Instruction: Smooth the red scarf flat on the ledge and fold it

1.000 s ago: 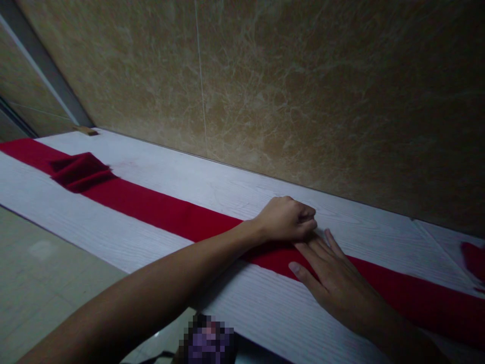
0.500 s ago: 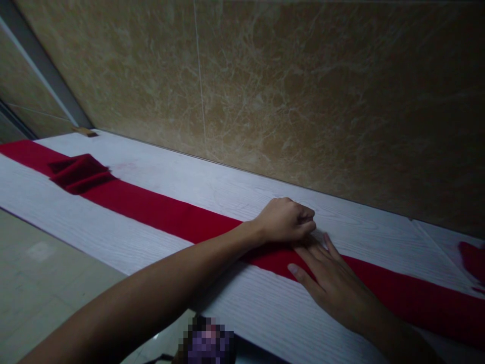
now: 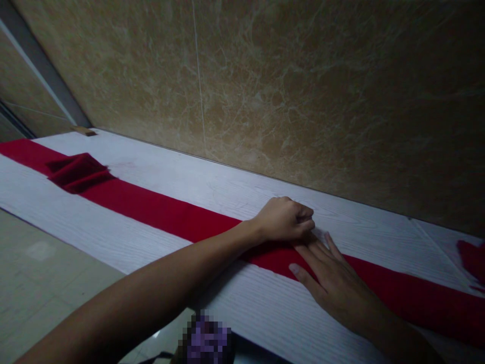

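Observation:
A long red cloth strip runs lengthwise along a white wood-grain table. My left hand is curled into a fist above the strip's far edge, near the middle; whatever its fingers may hold is hidden. Flat on the strip lies my right hand, its fingers stretched out and its thumb apart. The tips of its fingers reach under or against my left fist. Toward the left, a crumpled piece of red cloth rests on the strip in folds.
A tan marbled wall stands along the table's back edge. At the far left corner lies a small brown block. More red cloth sits at the right edge. A blurred-out purple patch shows below the table's front edge.

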`<state>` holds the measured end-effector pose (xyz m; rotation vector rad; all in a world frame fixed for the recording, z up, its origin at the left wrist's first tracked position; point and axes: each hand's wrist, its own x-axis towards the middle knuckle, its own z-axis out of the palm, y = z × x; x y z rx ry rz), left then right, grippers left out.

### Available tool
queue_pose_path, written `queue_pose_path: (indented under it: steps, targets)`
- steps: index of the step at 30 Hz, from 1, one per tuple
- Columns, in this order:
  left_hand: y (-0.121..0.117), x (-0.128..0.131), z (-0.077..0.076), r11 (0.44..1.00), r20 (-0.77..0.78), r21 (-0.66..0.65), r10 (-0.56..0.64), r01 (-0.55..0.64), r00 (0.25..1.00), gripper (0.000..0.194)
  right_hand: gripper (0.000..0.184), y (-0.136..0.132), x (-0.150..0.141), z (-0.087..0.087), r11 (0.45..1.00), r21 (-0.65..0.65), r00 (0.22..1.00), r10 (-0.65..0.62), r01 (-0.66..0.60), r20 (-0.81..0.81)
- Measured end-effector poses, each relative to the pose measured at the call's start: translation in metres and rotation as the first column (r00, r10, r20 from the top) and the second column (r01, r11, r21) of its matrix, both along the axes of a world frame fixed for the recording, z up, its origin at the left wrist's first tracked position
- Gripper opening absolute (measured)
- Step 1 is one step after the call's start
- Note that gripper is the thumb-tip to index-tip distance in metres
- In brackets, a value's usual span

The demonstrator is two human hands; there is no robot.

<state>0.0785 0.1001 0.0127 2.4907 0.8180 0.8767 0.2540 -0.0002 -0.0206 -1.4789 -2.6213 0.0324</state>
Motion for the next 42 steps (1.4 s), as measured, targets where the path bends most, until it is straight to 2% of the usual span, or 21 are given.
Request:
queue_pose_path:
  steps: [13, 17, 22, 27, 42]
  targets:
    - [0.0, 0.0, 0.0, 1.0, -0.048, 0.009, 0.015, -0.015, 0.999, 0.033, 0.059, 0.002, 0.007, -0.002, 0.999, -0.042, 1.0, -0.001, 0.001, -0.015]
    - [-0.001, 0.0, -0.001, 1.0, -0.052, 0.012, 0.006, -0.006, 0.999, 0.033, 0.055, 0.002, 0.009, 0.001, 1.0, -0.008, 0.999, -0.02, 0.02, -0.032]
    - [-0.001, 0.0, -0.001, 1.0, -0.047, 0.005, 0.007, -0.006, 0.999, 0.033, 0.057, 0.001, 0.01, 0.0, 1.0, -0.025, 1.0, -0.008, 0.007, -0.024]
    - [-0.001, 0.0, 0.001, 1.0, -0.059, 0.012, 0.003, -0.003, 0.998, 0.032, 0.055, 0.001, 0.013, -0.002, 0.999, 0.035, 1.0, -0.023, 0.024, -0.005]
    - [-0.001, 0.0, 0.0, 1.0, -0.06, 0.003, -0.001, 0.001, 0.998, 0.033, 0.059, 0.005, 0.022, -0.005, 0.998, 0.0, 0.998, -0.057, 0.057, -0.012]
